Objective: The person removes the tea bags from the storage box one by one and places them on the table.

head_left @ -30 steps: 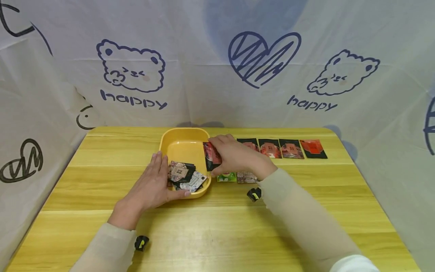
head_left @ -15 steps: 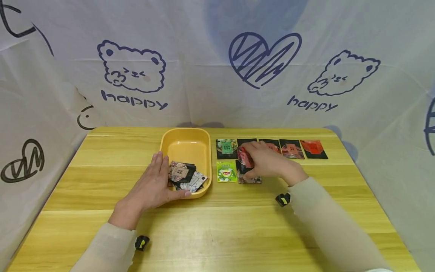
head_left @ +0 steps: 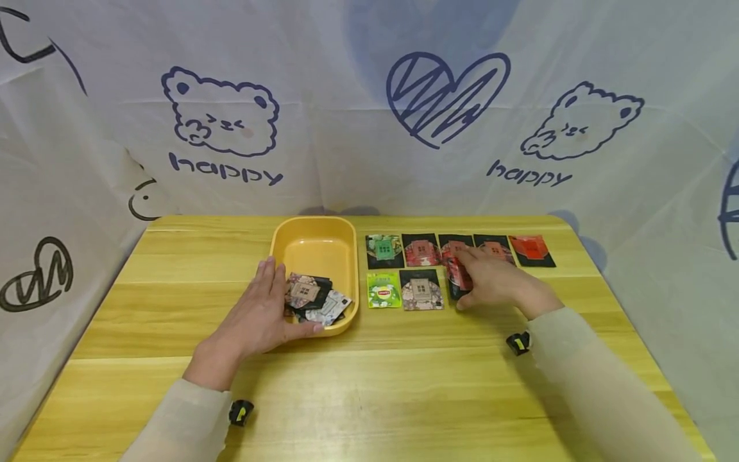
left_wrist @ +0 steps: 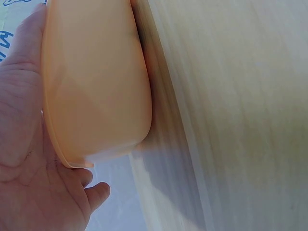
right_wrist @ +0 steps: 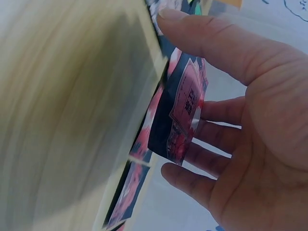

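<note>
My right hand pinches a black-and-red tea bag sachet by its edges, thumb at the near end and fingertips at the far end. In the right wrist view the sachet stands slightly bowed between thumb and fingers, just over the table's sachets. It is right of a beige-labelled sachet and in front of the back row. My left hand rests along the left side of a yellow tray, fingers straight, thumb along its near rim. Several sachets lie overlapping in the tray's near end.
A back row on the wooden table runs from a green-labelled sachet through red-labelled ones to a bright red sachet. A green-yellow sachet lies beside the tray. A printed cloth hangs behind the table.
My right hand has carried the red sachet from above the tray's right edge rightward, past the beige-labelled one, to the end of the front row. My left hand stays on the tray.
</note>
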Available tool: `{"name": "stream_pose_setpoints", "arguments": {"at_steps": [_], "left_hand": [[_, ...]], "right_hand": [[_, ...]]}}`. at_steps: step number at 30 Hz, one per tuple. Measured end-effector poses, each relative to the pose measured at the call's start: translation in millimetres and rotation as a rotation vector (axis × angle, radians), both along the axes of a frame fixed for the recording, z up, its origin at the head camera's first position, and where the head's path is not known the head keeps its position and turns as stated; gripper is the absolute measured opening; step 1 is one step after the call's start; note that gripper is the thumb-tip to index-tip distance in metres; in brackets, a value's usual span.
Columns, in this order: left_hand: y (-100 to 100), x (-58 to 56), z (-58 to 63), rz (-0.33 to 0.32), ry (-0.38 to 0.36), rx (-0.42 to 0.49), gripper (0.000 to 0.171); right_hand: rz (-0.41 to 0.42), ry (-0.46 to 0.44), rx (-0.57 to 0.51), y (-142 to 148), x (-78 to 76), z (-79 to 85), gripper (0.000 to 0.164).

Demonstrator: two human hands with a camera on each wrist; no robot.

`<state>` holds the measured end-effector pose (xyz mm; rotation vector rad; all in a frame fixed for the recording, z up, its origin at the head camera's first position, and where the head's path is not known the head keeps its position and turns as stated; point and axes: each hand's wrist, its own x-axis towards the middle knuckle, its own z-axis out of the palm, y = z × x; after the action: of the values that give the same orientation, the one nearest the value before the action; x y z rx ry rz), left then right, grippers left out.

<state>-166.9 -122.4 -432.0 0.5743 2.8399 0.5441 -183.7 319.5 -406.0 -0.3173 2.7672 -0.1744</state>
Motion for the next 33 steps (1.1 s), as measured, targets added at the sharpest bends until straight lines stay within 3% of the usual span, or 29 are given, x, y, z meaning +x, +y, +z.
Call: {"name": "stream_pose_setpoints", "arguments": {"at_steps": [23,33], "left_hand": [[0,0.6,1.3,0.004,-0.010,0.011,0.145],[1,0.4,0.4,0.006,-0.005,0.007,0.146]], "right_hand": [[0.016,-0.030,0.043,2,-2.0,-16.3,0.115],[0.017,-0.058,0.056,-2,-5.5,-14.7,0.113]]}}
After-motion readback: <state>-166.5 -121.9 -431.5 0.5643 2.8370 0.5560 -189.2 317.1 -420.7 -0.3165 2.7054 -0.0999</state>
